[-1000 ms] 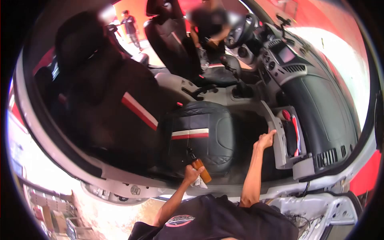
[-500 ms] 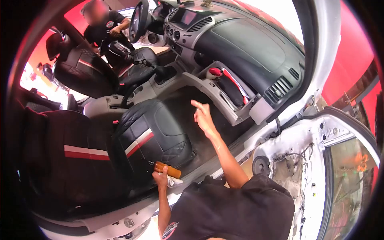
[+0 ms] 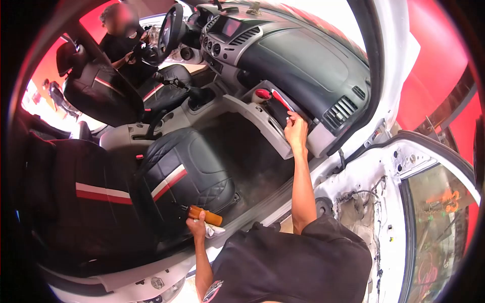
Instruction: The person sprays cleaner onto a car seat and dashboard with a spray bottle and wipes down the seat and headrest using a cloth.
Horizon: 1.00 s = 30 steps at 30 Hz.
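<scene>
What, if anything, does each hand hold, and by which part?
The left hand holds the amber bottle by its upper body, with a white cloth underneath. The right hand is at the glove box; any hold there is unclear.

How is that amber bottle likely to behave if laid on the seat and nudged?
The amber bottle would probably roll, since its body looks rounded. It seems stiff: its sides look straight beside the left hand gripping it. It may also slide, as the seat cushion looks smooth.
</scene>
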Tool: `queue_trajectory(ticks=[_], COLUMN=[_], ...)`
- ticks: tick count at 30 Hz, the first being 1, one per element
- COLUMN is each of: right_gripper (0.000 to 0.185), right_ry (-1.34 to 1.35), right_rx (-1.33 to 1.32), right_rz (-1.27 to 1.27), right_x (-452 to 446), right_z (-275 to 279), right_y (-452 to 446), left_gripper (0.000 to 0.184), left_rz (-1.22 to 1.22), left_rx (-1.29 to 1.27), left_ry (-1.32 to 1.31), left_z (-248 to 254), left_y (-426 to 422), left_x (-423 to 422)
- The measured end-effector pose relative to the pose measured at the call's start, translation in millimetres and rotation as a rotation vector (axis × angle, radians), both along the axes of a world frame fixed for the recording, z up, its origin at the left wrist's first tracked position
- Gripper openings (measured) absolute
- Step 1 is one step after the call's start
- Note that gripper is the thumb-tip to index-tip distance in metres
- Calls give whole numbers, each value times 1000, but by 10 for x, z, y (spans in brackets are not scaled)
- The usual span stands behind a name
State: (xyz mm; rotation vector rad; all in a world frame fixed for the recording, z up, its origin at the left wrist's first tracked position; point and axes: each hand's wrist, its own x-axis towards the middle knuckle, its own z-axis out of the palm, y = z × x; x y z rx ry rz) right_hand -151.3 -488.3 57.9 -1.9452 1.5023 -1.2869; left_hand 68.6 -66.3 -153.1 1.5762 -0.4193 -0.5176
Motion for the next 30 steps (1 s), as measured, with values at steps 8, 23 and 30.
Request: queue_trajectory(ticks=[8,23,30], right_gripper=[29,16,30], right_ry=[-19,-372,-882], right_rx=[47,-243,834], right_rz=[103,219,458], right_x=[96,736,946], right_z=[-202,127,-729], right_y=[-301,-146,880], left_gripper=[23,25,27], left_rz=[2,21,-8], left_rx=[-54,-5,8], left_ry=[48,-8,-16], left_z=[-8,50,92], left_y=[-9,-1,-6], left_x=[0,-26,-20])
